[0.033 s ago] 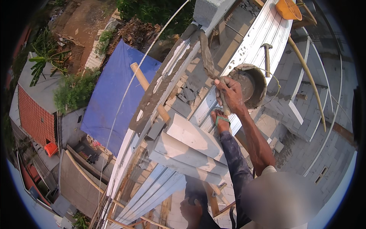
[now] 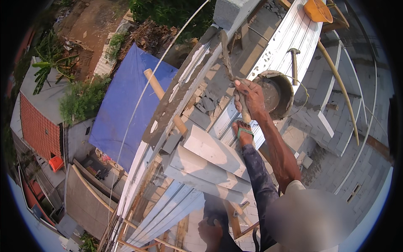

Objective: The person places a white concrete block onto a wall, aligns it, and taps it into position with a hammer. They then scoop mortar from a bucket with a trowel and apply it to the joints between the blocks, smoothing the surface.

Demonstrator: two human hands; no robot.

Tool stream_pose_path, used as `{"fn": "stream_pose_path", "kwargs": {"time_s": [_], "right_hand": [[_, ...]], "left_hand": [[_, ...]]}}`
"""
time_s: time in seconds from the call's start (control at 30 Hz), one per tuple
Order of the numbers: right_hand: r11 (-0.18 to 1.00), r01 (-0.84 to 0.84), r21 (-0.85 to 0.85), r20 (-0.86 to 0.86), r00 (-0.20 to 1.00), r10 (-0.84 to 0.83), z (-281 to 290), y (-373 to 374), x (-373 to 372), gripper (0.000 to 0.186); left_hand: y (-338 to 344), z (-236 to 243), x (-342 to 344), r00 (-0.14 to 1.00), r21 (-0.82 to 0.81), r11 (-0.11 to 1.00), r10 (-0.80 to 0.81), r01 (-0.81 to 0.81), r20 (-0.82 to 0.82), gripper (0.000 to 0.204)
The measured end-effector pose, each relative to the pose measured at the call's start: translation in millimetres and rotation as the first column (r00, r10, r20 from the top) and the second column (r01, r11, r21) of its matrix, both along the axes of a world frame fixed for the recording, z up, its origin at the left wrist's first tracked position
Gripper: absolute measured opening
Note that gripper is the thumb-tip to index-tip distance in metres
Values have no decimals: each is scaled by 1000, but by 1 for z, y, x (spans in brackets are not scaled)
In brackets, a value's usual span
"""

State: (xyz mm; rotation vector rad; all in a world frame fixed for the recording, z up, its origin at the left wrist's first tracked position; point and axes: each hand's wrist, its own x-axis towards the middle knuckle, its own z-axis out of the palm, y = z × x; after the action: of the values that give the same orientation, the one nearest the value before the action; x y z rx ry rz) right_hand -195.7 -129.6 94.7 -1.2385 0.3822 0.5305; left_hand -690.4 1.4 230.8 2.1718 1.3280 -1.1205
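Observation:
My right hand [image 2: 252,98] is closed around the handle of a trowel [image 2: 227,59], whose mortar-smeared blade extends away from me to the wall edge. Wet grey mortar [image 2: 170,103] coats the narrow wall top, with pale patches showing. Beside my right hand stands a bucket [image 2: 289,94] with wet mortar inside. Low in the picture, in shadow by my dark trouser leg, my left hand [image 2: 210,233] has its fingers curled; whatever it may hold is hidden. My foot in a green-strapped sandal [image 2: 244,133] rests on a ribbed white metal sheet.
Pale blocks [image 2: 210,168] are stacked between my foot and the wall. A hammer [image 2: 294,65] and an orange hard-hat-shaped container [image 2: 317,10] lie on the ribbed sheet [image 2: 289,35]. A string [image 2: 145,86] runs along the wall's outer side, above a drop to a blue tarp [image 2: 126,105].
My right hand has shifted slightly left and away from me. The trowel blade has turned and shows a narrower side. My left hand looks unmoved.

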Motion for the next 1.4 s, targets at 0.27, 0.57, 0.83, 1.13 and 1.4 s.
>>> {"fn": "stream_pose_path", "kwargs": {"time_s": [0.27,0.57,0.83,1.13,1.4], "right_hand": [[909,157,385,-219,973,-75,-23,-5,51,38],[860,-48,-507,-146,989,-31,-25,-121,-84,29],[-52,-144,-988,-141,725,674,-119,-247,-99,30],[-3,-275,-961,-209,723,658,-183,-250,-95,26],[606,-82,-791,93,963,252,-143,-218,-152,45]], "left_hand": [[3,3,1,1000,-16,1000,14,-14,-13,51],[-5,-4,-19,1000,10,1000,5,-5,9,51],[-1,0,-11,1000,-31,999,18,-17,21,49],[1,-3,0,1000,-38,999,11,-12,-27,49],[0,0,9,999,-27,999,-19,18,-25,49]]}}
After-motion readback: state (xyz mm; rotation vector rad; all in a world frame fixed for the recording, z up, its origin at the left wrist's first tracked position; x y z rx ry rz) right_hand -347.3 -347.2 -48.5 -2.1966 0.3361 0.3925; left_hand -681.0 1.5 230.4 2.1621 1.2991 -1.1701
